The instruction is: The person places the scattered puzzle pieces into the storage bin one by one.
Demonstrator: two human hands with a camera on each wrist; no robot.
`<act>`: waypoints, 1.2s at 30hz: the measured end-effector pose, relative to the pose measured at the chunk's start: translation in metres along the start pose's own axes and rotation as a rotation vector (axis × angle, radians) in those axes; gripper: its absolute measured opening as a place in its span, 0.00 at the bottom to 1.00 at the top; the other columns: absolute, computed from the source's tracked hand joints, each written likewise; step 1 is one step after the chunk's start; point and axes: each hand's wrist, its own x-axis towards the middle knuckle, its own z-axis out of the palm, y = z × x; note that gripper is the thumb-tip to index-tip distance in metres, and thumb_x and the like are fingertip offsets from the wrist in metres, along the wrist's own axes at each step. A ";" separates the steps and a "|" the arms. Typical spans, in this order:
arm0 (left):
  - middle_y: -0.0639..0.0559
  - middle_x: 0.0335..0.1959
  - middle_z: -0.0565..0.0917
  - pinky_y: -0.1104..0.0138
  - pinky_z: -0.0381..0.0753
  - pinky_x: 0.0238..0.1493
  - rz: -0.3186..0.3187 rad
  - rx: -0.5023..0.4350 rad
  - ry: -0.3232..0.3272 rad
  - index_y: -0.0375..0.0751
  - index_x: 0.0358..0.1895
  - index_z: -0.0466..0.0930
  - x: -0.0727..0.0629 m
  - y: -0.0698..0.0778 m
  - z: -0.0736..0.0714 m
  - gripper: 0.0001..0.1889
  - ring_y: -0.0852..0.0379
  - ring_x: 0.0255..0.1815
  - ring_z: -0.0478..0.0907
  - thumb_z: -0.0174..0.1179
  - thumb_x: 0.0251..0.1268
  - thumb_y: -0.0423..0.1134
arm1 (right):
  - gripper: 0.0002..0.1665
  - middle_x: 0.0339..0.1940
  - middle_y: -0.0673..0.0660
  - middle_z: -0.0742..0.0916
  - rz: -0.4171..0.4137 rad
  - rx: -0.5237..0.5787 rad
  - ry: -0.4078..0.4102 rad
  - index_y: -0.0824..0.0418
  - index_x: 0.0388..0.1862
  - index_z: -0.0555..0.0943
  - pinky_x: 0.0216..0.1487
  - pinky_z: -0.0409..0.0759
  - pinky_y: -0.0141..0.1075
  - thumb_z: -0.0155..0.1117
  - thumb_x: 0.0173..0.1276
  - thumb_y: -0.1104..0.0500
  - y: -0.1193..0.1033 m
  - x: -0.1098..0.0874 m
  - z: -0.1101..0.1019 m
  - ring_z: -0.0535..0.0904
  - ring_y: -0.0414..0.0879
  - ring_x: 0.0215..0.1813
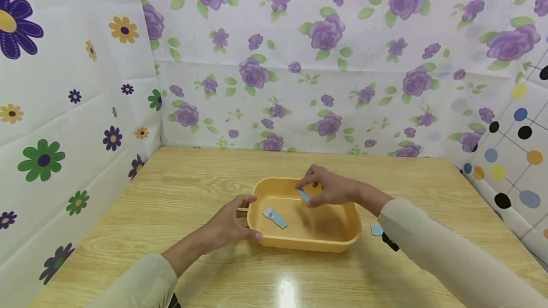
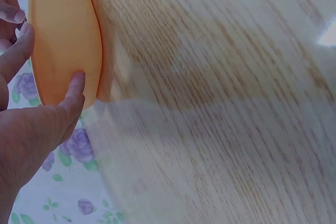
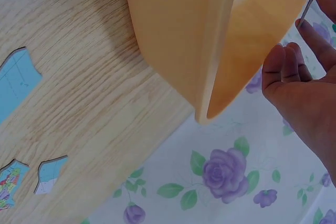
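Observation:
A yellow-orange plastic tray (image 1: 299, 244) stands on the wooden table. My left hand (image 1: 229, 222) holds its left end, thumb at the front side and fingers at the rim; in the left wrist view a fingertip presses the outer wall. Over the tray's back part, my right hand (image 1: 331, 187) pinches a thin light-blue puzzle piece (image 1: 304, 195) between thumb and fingers. That piece shows edge-on in the right wrist view. Another light-blue puzzle piece (image 1: 275, 217), whitish with a small picture at one end, lies on the tray floor.
Right of the tray, a blue puzzle piece (image 1: 376, 230) lies on the table, partly near my right sleeve. The right wrist view shows a larger blue piece (image 3: 18, 82), a blue-and-white piece (image 3: 51, 174) and a multicoloured piece (image 3: 11, 183). Flower-patterned sheets (image 1: 299, 84) enclose the table.

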 end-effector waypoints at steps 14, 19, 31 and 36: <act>0.35 0.70 0.59 0.60 0.82 0.51 -0.003 0.014 0.006 0.34 0.71 0.56 -0.001 0.000 0.001 0.49 0.34 0.68 0.62 0.76 0.46 0.34 | 0.27 0.52 0.61 0.68 -0.018 -0.022 -0.040 0.61 0.61 0.77 0.60 0.68 0.57 0.69 0.62 0.61 -0.008 0.009 0.013 0.62 0.62 0.59; 0.36 0.69 0.59 0.60 0.82 0.51 -0.004 0.011 0.004 0.34 0.71 0.56 -0.001 0.001 0.000 0.49 0.34 0.68 0.62 0.76 0.46 0.34 | 0.28 0.52 0.64 0.68 -0.029 -0.026 -0.039 0.62 0.62 0.77 0.60 0.68 0.57 0.69 0.62 0.61 -0.012 0.013 0.016 0.63 0.61 0.59; 0.35 0.70 0.58 0.59 0.82 0.52 0.001 0.001 -0.010 0.34 0.71 0.55 -0.001 0.000 -0.001 0.49 0.33 0.68 0.61 0.76 0.47 0.35 | 0.27 0.52 0.63 0.69 0.013 -0.061 -0.016 0.61 0.62 0.77 0.56 0.71 0.52 0.69 0.62 0.60 -0.017 0.019 0.023 0.65 0.60 0.59; 0.35 0.70 0.58 0.58 0.82 0.52 -0.003 0.012 -0.005 0.34 0.71 0.55 -0.001 0.000 -0.001 0.49 0.33 0.68 0.61 0.76 0.46 0.35 | 0.29 0.53 0.61 0.69 0.051 -0.071 -0.025 0.61 0.64 0.74 0.55 0.73 0.51 0.68 0.64 0.57 -0.018 0.018 0.023 0.66 0.58 0.58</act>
